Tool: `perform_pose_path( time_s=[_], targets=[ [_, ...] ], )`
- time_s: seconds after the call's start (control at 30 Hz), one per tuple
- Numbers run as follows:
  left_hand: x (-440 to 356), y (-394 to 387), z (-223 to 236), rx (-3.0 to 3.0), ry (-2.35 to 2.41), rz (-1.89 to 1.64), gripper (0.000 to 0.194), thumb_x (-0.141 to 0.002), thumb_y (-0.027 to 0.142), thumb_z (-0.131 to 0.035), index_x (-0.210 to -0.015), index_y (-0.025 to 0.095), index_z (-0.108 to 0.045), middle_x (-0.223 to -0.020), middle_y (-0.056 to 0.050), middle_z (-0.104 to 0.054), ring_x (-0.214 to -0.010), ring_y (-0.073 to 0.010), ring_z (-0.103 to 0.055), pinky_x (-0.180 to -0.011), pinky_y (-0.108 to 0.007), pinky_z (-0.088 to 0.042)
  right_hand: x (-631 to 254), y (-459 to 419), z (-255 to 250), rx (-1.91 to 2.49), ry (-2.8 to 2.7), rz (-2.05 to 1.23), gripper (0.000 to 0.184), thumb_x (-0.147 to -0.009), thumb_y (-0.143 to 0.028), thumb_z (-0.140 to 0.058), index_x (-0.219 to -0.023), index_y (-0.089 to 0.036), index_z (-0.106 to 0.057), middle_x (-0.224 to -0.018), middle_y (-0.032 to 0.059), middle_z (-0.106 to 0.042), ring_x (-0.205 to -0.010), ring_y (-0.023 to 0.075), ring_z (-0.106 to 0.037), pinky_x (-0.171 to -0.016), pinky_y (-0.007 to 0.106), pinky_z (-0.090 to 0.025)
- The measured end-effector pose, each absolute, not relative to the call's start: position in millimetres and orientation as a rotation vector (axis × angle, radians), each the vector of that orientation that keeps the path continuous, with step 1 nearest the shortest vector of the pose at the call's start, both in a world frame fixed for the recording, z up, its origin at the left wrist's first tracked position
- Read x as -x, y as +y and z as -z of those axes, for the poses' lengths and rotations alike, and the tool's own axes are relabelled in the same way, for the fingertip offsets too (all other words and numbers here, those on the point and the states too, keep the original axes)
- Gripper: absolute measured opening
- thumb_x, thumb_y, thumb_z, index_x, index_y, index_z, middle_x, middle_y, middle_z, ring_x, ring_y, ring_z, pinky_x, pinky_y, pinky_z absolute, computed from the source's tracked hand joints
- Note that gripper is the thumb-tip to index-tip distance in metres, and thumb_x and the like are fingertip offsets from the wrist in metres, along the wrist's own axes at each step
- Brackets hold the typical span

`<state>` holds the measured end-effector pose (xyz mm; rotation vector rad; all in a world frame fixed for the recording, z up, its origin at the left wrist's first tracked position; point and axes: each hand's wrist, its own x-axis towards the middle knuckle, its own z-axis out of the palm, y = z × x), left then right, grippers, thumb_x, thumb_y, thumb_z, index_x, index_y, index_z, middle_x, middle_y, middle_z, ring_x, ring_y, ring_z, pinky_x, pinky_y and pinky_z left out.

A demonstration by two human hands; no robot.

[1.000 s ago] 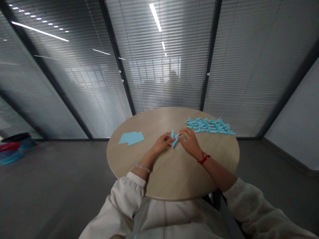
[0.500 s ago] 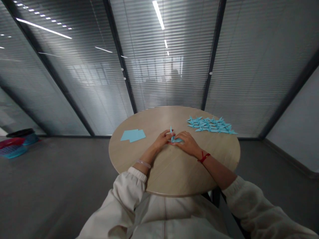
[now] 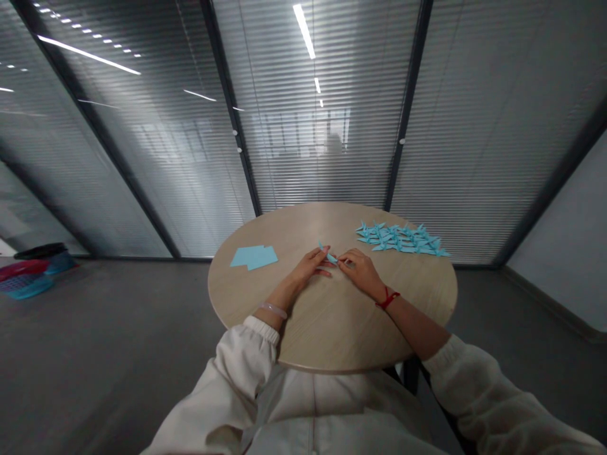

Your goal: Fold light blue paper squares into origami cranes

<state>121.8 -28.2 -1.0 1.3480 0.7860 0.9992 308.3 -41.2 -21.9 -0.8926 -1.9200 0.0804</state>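
Tabletop [image 3: 351, 328], narrow left grip [image 3: 308, 266] on paper [image 3: 332, 258]

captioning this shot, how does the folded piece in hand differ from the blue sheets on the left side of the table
The folded piece is held in the left hand; the blue sheets lie on the table. The folded piece looks narrow and small, the blue sheets broad and flat. The left hand partly hides the folded piece; nothing covers the blue sheets. Both are light blue.
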Motion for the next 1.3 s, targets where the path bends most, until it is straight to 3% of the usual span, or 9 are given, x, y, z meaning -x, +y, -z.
perform_pose_path(
  time_s=[0.33, 0.53, 0.7, 0.8, 0.97, 1.2, 1.3],
  targets=[
    [-116.3, -19.6, 5.1, -1.294, 0.767, -1.017, 0.052, -0.084, 0.047, -0.063, -0.123, 0.014, -0.061, -0.103, -0.015, -0.068, -0.086, -0.0184, -0.064, -0.070, -0.030, -0.055, -309.9, -35.3, 21.9, 0.945, -1.624, -0.774, 0.027, -0.073, -0.045, -0.070, -0.072, -0.019, -0.071, -0.069, 0.0014, -0.067, -0.063, 0.0155, -0.058, -0.062, 0.027, -0.044],
    [-117.3, -24.4, -3.3, -1.227, 0.684, -1.009, 0.038, -0.081, 0.043, -0.067, -0.100, 0.010, -0.068, -0.105, -0.016, -0.069, -0.089, -0.0208, -0.065, -0.078, -0.032, -0.053, -313.3, -30.1, 23.8, 0.885, -1.383, -0.967, 0.032, -0.067, -0.049, -0.074, -0.074, -0.018, -0.071, -0.072, 0.0021, -0.067, -0.066, 0.0155, -0.058, -0.064, 0.028, -0.048],
    [-119.4, -24.3, -3.7, -1.156, 0.702, -1.032, 0.023, -0.075, 0.024, -0.070, -0.092, 0.009, -0.068, -0.097, -0.014, -0.072, -0.084, -0.0206, -0.066, -0.078, -0.031, -0.052, -316.4, -25.3, 29.3, 0.921, -1.269, -0.915, 0.035, -0.068, -0.052, -0.072, -0.074, -0.018, -0.068, -0.072, 0.0016, -0.064, -0.068, 0.0149, -0.057, -0.061, 0.026, -0.049],
    [-119.5, -26.4, -3.7, -1.158, 0.693, -1.016, 0.025, -0.070, 0.018, -0.071, -0.093, 0.008, -0.069, -0.094, -0.014, -0.073, -0.083, -0.0219, -0.067, -0.078, -0.032, -0.051, -315.9, -24.8, 29.2, 0.949, -1.310, -0.850, 0.035, -0.070, -0.052, -0.070, -0.072, -0.018, -0.066, -0.070, 0.0009, -0.062, -0.065, 0.0150, -0.057, -0.058, 0.026, -0.049],
    [-117.3, -29.6, -3.4, -1.213, 0.718, -0.958, 0.037, -0.069, 0.025, -0.078, -0.099, 0.007, -0.069, -0.092, -0.015, -0.074, -0.078, -0.0212, -0.068, -0.081, -0.035, -0.052, -313.4, -26.6, 28.0, 0.974, -1.396, -0.734, 0.034, -0.074, -0.053, -0.066, -0.072, -0.019, -0.062, -0.066, 0.0008, -0.062, -0.059, 0.0156, -0.056, -0.056, 0.028, -0.048],
    [-115.4, -21.3, 3.5, -1.269, 0.841, -1.003, 0.036, -0.065, 0.031, -0.081, -0.090, 0.006, -0.071, -0.093, -0.016, -0.073, -0.073, -0.0204, -0.067, -0.076, -0.035, -0.051, -312.6, -24.9, 31.9, 1.040, -1.510, -0.538, 0.029, -0.079, -0.046, -0.062, -0.069, -0.019, -0.061, -0.064, 0.0010, -0.060, -0.063, 0.0166, -0.056, -0.061, 0.028, -0.046],
    [-114.0, -17.6, 6.5, -1.301, 0.902, -1.029, 0.034, -0.065, 0.031, -0.081, -0.087, 0.007, -0.071, -0.089, -0.015, -0.073, -0.068, -0.0188, -0.065, -0.071, -0.033, -0.050, -310.8, -26.6, 30.9, 1.060, -1.525, -0.457, 0.024, -0.079, -0.041, -0.062, -0.084, -0.018, -0.064, -0.074, 0.0035, -0.062, -0.069, 0.0183, -0.058, -0.067, 0.032, -0.049]
  ],
)
